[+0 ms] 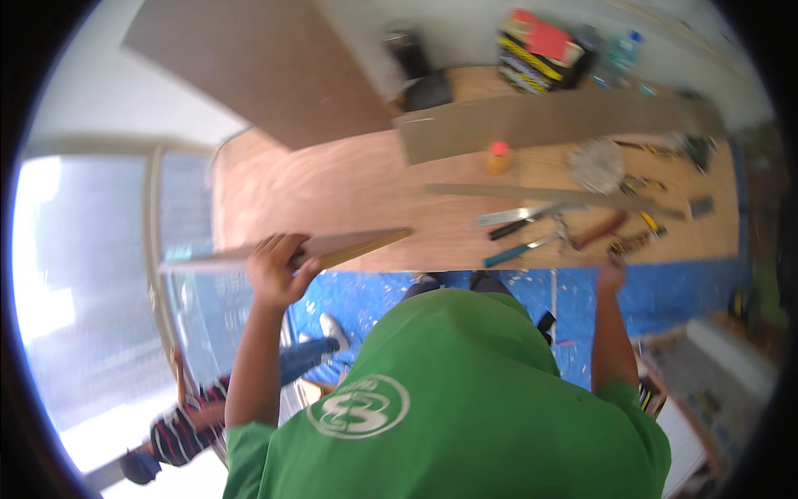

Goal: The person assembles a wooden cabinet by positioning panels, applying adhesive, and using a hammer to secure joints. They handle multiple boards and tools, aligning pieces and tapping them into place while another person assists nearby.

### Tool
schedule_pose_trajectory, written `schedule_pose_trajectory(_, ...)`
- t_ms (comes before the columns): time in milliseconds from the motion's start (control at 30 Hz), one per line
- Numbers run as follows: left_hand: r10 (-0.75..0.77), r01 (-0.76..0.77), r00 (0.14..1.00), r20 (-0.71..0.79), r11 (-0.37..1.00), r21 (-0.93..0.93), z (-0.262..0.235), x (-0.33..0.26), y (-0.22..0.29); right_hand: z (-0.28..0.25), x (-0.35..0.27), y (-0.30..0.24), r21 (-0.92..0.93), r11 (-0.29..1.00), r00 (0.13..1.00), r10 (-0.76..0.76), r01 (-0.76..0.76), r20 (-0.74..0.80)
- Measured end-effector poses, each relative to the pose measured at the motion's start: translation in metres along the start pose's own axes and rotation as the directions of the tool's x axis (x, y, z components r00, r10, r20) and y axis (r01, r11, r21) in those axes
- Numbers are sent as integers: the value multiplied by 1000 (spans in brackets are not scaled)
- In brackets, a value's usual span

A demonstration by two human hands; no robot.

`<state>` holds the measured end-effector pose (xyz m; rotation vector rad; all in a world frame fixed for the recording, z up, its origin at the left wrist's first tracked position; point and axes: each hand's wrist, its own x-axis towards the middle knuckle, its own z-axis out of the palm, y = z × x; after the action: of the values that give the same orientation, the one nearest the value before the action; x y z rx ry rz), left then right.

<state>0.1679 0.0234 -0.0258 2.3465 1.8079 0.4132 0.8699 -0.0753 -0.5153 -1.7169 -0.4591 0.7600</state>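
My left hand point(281, 268) is wrapped round a long, thin wooden board point(362, 244), fingers over its top and thumb along the near side. The board is tilted and reaches past the left end of the workbench point(332, 187). At the bench's front edge, my right hand point(612, 274) is closed beside a small dark and tan tool point(636, 242); blur hides what its fingers hold. Close by lie a hammer point(532, 246) with a teal grip, a brown wooden-handled tool point(600, 230) and a dark-handled tool point(511, 226).
A large brown panel point(266, 71) leans at the back left. Farther back lie a long brown board point(549, 121), a narrow strip point(549, 194), an orange bottle point(498, 158) and a clear round container point(597, 165). Another person point(195, 420) is at lower left, near glass.
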Motion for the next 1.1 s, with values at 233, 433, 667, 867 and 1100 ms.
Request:
schedule_pose_trajectory(233, 37, -37, 999, -21, 999, 25, -7, -3, 6, -16, 62, -82, -519, 776, 921, 207, -360, -330)
schedule_pose_trajectory(433, 24, -23, 1000, -13, 999, 36, -8, -19, 13, 8, 71, -99, -453, 785, 906, 354, -422, -231)
schedule_pose_trajectory(667, 38, -37, 999, -19, 998, 47, -8, -35, 16, 17, 74, -103, -275, 823, 862, 433, -497, -263)
schedule_pose_trajectory(867, 44, -43, 999, -18, 998, 45, -9, -38, 18, 15, 92, -106, -381, 766, 854, 440, -518, -277)
schedule_pose_trajectory(1100, 36, -35, 998, -44, 999, 28, -9, -25, 10, 0, 89, -119, -319, 704, 767, 519, -634, -378)
